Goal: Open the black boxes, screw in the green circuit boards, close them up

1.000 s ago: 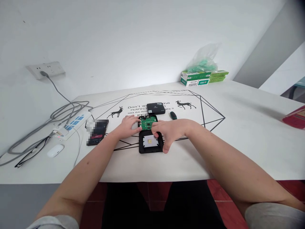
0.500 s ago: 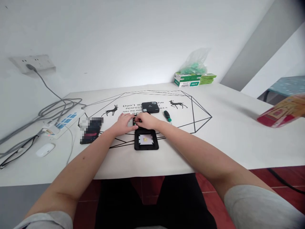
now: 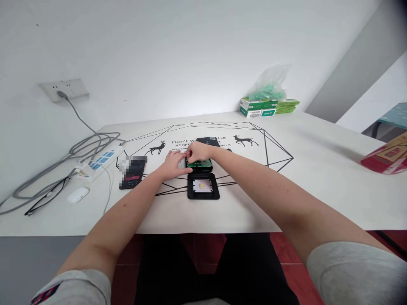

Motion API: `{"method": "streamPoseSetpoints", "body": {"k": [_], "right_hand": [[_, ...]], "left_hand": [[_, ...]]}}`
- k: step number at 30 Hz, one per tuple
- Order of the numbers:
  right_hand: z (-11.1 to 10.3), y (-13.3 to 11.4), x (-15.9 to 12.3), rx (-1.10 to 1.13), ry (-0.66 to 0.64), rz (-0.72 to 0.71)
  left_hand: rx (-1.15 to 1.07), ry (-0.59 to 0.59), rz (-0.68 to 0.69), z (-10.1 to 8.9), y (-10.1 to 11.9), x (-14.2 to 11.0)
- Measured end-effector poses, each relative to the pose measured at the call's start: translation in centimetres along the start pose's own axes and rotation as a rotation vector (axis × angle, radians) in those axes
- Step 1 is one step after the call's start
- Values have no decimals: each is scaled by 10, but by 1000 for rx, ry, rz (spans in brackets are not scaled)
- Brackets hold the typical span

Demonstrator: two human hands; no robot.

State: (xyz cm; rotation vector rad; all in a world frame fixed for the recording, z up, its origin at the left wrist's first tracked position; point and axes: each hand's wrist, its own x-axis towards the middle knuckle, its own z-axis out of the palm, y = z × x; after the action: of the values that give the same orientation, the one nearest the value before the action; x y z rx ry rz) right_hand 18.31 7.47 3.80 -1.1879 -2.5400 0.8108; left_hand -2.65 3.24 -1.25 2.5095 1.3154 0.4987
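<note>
In the head view a shallow black case (image 3: 203, 169) with a green circuit board (image 3: 202, 164) lies on the table. My left hand (image 3: 174, 165) holds it at its left side, thumb at the front corner and fingers toward the back. Over the board's back left part my right hand (image 3: 199, 151) is closed in a pinch. Whatever sits between those fingertips is hidden. Directly in front of the case rests a black square cover (image 3: 190, 192) with a pale panel in its middle. Behind the right hand is another flat black box (image 3: 208, 141), partly covered.
Left of the hands lie a phone (image 3: 133, 171), a white earbud case (image 3: 78, 195), glasses (image 3: 47, 197) and a power strip (image 3: 101, 163) with cables. Green and white boxes (image 3: 259, 108) stand at the back right. A red and yellow package (image 3: 386, 154) sits far right.
My right hand has lifted and turned a little, uncovering more of the green circuit board. My left hand stays at the case. The whole view has shifted slightly.
</note>
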Motion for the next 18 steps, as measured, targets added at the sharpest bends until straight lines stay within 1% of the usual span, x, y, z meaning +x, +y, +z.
{"method": "streamPoseSetpoints", "body": {"k": [3, 5, 6, 8, 10, 11, 13, 14, 16, 18], "right_hand": [[-7, -3, -7, 129, -4, 8], [-9, -6, -15, 208, 50, 24], [-9, -6, -21, 244, 101, 43], [-9, -4, -35, 315, 255, 118], [-9, 1, -52, 403, 404, 238], [-9, 4, -59, 459, 441, 300], [-6, 7, -71, 594, 431, 386], [-4, 8, -74, 664, 412, 400], [0, 8, -76, 780, 400, 408], [1, 10, -75, 847, 455, 429]], "left_hand": [[46, 123, 24, 0, 2, 2], [78, 184, 36, -1, 3, 3], [82, 202, 49, -2, 4, 2], [63, 243, 89, -4, 4, 1], [20, 320, 118, -5, 5, -1], [0, 363, 123, -5, 5, -2], [-31, 419, 138, -2, 6, -2], [-44, 427, 154, 0, 7, -1], [-69, 416, 192, 4, 9, 0], [-98, 379, 177, 7, 9, 0]]}}
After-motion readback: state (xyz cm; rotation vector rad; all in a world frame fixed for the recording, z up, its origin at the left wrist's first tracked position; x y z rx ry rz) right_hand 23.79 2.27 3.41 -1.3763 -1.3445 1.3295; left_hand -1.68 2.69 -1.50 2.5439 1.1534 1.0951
